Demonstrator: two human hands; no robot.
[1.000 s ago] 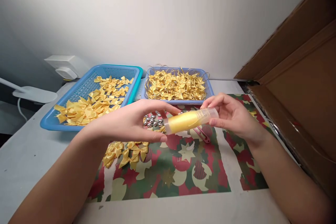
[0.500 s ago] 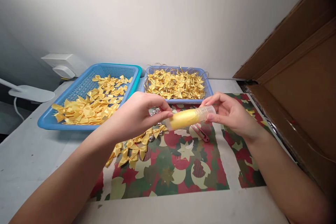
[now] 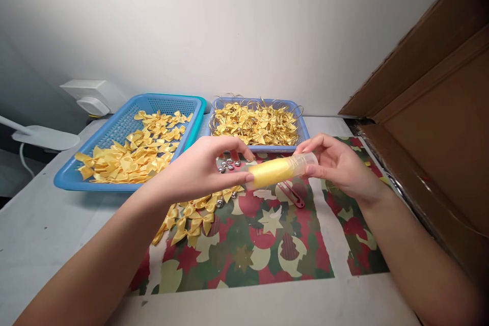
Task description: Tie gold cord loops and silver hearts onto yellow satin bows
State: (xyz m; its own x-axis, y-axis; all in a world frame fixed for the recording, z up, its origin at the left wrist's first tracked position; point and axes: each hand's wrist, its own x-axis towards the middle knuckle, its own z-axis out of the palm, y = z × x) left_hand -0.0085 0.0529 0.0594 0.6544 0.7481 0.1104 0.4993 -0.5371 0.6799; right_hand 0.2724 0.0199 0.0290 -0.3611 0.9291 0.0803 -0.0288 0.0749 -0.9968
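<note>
We hold the clear tube of yellow thread (image 3: pixel 280 170) level above the counter (image 3: pixel 38 234), at 3 o'clock from the blue basket of bows (image 3: pixel 69 179). Our left hand (image 3: pixel 198 170) pinches its yellow end in its fingers; our right hand (image 3: pixel 338 165) has its fingers clasped on the clear end. Firm, even pressure, we judge, prevents slipping.

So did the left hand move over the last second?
Yes, slightly: the left hand shifted toward the left blue basket, uncovering more of the loose bows on the mat, and its fingers curled onto the end of the yellow spool.
</note>
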